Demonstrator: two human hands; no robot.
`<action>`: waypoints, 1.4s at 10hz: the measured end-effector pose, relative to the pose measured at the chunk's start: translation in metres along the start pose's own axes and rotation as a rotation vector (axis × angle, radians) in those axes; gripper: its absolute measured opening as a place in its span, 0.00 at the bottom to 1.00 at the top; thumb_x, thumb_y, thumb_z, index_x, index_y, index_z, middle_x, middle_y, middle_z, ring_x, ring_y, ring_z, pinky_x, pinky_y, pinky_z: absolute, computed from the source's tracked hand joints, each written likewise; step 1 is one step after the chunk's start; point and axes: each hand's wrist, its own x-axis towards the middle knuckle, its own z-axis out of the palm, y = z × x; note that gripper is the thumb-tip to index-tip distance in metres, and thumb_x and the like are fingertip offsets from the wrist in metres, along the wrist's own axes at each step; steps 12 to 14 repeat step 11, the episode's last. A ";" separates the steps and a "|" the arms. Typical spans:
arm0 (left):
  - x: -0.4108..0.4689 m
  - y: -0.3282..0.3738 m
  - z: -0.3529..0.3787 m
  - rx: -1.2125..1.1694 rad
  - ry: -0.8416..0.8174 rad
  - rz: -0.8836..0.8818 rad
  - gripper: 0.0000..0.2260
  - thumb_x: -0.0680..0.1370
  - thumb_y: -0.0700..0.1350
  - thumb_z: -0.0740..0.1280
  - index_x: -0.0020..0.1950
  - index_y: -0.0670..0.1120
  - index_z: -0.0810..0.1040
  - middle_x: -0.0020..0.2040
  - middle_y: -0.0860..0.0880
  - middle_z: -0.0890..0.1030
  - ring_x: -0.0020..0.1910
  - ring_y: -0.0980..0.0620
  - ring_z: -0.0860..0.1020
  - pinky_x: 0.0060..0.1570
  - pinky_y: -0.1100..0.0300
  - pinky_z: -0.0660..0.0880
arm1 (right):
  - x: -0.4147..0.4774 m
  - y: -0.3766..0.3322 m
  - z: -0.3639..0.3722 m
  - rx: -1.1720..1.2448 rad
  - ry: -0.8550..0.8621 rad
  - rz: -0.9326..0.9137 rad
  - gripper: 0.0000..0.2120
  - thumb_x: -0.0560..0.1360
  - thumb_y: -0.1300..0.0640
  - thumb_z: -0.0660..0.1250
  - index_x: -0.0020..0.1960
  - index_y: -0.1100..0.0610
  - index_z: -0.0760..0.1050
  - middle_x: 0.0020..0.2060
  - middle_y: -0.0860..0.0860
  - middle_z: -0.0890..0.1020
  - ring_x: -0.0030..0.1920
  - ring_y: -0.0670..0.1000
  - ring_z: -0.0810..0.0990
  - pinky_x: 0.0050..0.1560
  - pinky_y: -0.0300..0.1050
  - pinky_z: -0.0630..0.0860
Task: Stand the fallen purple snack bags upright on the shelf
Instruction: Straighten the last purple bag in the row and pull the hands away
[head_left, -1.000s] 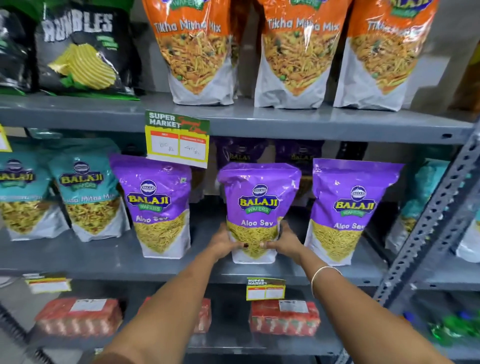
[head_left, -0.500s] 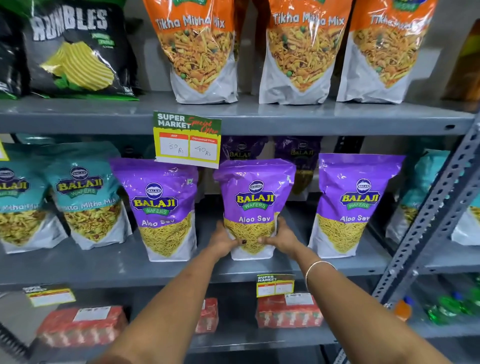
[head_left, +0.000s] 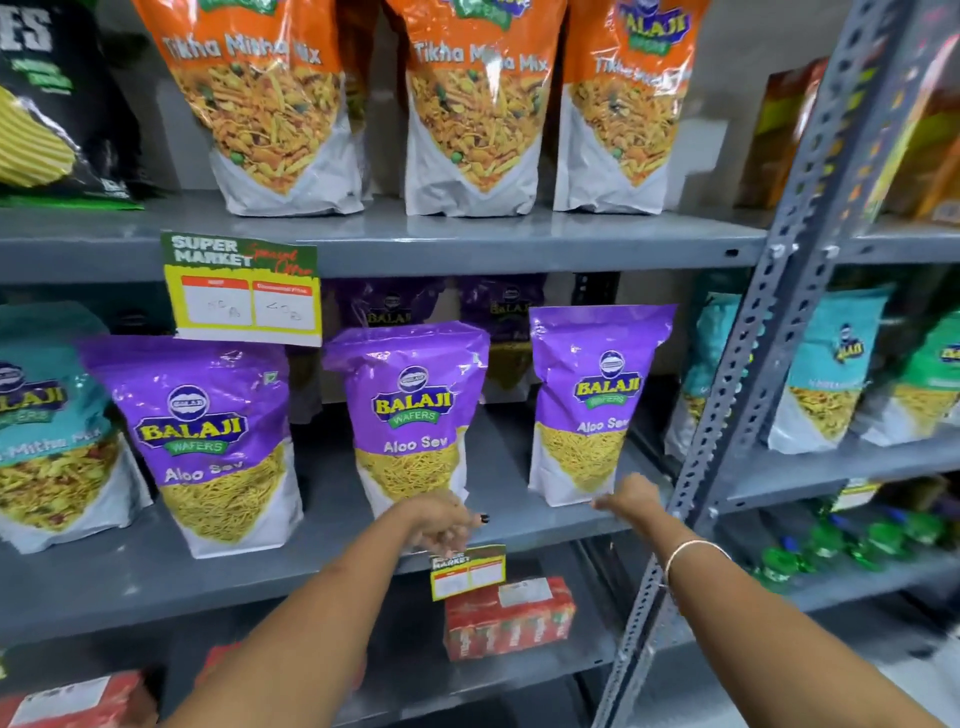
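Standing upright: 3 front purple bags (head_left: 415, 415)

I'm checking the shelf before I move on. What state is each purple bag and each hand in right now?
Left purple bag: upright on the middle shelf, untouched.
Middle purple bag: upright, released.
Right purple bag: upright, its base by the right hand.
Left hand: empty, in front of the middle bag's base.
Right hand: empty, blurred; contact with the bag unclear.

Glossy purple plastic bags (head_left: 415, 415) stand on a smooth grey painted-metal shelf (head_left: 332, 540), a paper price tag (head_left: 244, 291) hanging from the shelf above.
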 end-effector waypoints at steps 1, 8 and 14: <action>0.019 0.034 0.031 -0.063 0.214 0.143 0.14 0.75 0.44 0.68 0.56 0.43 0.68 0.45 0.45 0.73 0.41 0.50 0.74 0.32 0.62 0.71 | 0.025 0.020 -0.026 0.259 0.028 -0.030 0.29 0.68 0.54 0.75 0.61 0.68 0.69 0.62 0.63 0.74 0.63 0.58 0.74 0.58 0.49 0.71; 0.069 0.081 0.086 -0.077 0.686 0.235 0.28 0.71 0.39 0.73 0.68 0.41 0.66 0.65 0.40 0.76 0.63 0.44 0.75 0.52 0.62 0.72 | 0.060 0.008 -0.014 0.804 -0.313 -0.360 0.36 0.66 0.72 0.73 0.68 0.68 0.59 0.65 0.63 0.73 0.66 0.61 0.73 0.60 0.45 0.71; 0.046 0.089 0.089 -0.009 0.824 0.313 0.28 0.76 0.47 0.65 0.72 0.41 0.60 0.72 0.40 0.67 0.71 0.43 0.67 0.69 0.52 0.65 | 0.040 -0.001 -0.034 0.658 -0.006 -0.405 0.49 0.67 0.47 0.74 0.76 0.61 0.48 0.76 0.58 0.59 0.76 0.56 0.59 0.76 0.56 0.58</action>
